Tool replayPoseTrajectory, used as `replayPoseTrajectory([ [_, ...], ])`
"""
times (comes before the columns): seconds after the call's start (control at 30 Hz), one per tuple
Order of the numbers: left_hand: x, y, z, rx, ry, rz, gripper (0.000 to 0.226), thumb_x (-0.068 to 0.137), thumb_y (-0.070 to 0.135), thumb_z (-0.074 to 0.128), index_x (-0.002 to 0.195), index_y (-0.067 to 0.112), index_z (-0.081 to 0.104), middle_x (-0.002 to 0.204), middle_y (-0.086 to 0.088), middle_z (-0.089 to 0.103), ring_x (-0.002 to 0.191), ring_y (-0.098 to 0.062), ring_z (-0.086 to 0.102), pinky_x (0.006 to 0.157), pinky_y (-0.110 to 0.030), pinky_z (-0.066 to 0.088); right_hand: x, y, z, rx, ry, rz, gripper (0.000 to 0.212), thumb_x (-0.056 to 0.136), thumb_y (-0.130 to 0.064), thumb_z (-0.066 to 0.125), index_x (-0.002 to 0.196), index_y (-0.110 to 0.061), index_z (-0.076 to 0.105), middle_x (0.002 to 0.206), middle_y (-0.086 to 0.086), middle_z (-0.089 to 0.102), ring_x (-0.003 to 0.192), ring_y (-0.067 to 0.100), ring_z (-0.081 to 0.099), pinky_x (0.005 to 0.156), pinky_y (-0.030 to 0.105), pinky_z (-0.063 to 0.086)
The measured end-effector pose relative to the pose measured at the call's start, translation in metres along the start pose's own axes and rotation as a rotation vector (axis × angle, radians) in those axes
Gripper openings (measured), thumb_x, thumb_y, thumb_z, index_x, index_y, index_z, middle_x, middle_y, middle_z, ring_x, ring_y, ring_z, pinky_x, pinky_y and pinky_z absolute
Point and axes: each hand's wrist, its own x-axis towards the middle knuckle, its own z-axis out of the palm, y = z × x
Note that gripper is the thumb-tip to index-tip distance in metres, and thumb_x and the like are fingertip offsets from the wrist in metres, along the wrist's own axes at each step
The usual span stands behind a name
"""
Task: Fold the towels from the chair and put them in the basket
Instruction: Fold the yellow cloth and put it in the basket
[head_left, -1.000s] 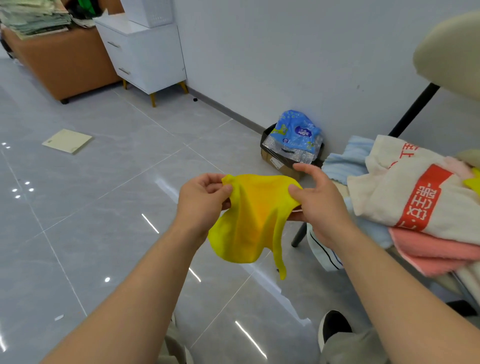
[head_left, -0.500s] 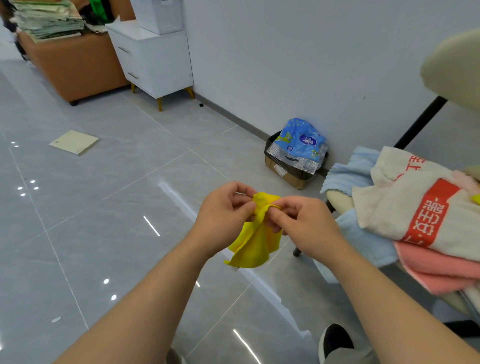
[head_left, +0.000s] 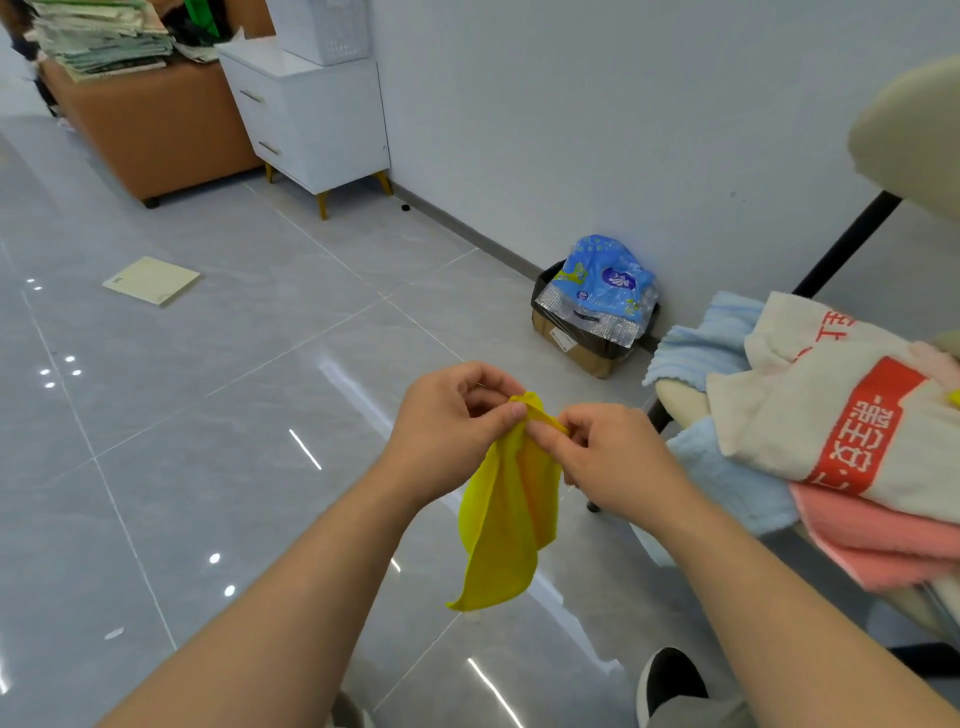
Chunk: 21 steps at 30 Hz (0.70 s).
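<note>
Left hand (head_left: 447, 421) and right hand (head_left: 608, 457) pinch small yellow cloth towel (head_left: 506, 519) at top, folded in half, hanging. Towel pile (head_left: 831, 431) on chair unfolded; basket unseen. Task early.

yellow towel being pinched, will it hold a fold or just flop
Probably floppy: the yellow towel hangs limp in soft curves below the left hand and right hand, which pinch its top edge. Likely light, since fingertip pinches alone carry it. A fold may sag in midair; its lower corner dangles free.
</note>
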Motion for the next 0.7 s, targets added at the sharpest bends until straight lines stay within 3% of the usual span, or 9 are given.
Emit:
replayPoseTrajectory([
  [0.07,0.003,-0.002,-0.004,0.048,0.03,0.013,0.015,0.085,0.007,0.076,0.094,0.018,0.072,0.079,-0.003,0.076,0.079,-0.021,0.073,0.079,-0.036,0.059,0.0,0.006,0.0,-0.151,-0.173,0.02,0.045,0.093,-0.06,0.056,0.073,-0.021,0.064,0.063,-0.005,0.069,0.062,0.006,0.064,0.072,0.038,0.056],
  [0.13,0.006,-0.005,-0.01,0.115,0.058,0.049,0.022,0.084,0.006,0.076,0.095,0.024,0.07,0.079,0.001,0.076,0.078,-0.016,0.072,0.079,-0.034,0.059,-0.001,0.013,0.003,-0.355,-0.3,0.031,0.043,0.093,-0.06,0.055,0.077,-0.021,0.061,0.071,-0.002,0.069,0.071,0.014,0.065,0.074,0.04,0.056],
  [0.27,0.01,-0.009,-0.024,0.364,0.106,0.147,0.027,0.084,0.008,0.076,0.101,0.028,0.071,0.082,0.011,0.073,0.079,-0.003,0.069,0.081,-0.019,0.054,-0.002,0.021,0.002,-0.526,-0.416,0.086,0.047,0.096,-0.058,0.052,0.075,-0.018,0.059,0.071,0.003,0.057,0.068,0.021,0.057,0.061,0.034,0.045],
  [0.43,0.015,-0.013,-0.04,0.508,0.171,0.175,0.02,0.086,0.011,0.075,0.1,0.025,0.077,0.081,0.02,0.065,0.079,0.013,0.061,0.076,-0.001,0.044,0.0,0.02,-0.01,-0.445,-0.313,0.156,0.045,0.098,-0.058,0.048,0.089,-0.02,0.071,0.082,0.002,0.07,0.079,0.02,0.065,0.074,0.037,0.056],
  [0.6,0.018,-0.015,-0.045,0.549,0.217,0.133,0.012,0.086,0.015,0.074,0.091,0.026,0.073,0.078,0.017,0.066,0.078,0.005,0.062,0.067,-0.002,0.043,0.004,0.016,-0.018,-0.436,-0.117,0.15,0.051,0.091,-0.067,0.054,0.088,-0.022,0.078,0.073,0.003,0.069,0.075,0.017,0.062,0.072,0.038,0.055],
  [0.7,0.02,-0.017,-0.047,0.565,0.223,0.109,0.008,0.085,0.02,0.076,0.087,0.026,0.071,0.077,0.013,0.067,0.073,0.002,0.062,0.062,-0.004,0.042,0.004,0.013,-0.025,-0.39,0.009,0.141,0.044,0.087,-0.065,0.061,0.09,-0.025,0.078,0.079,0.002,0.07,0.083,0.02,0.063,0.076,0.039,0.054],
])
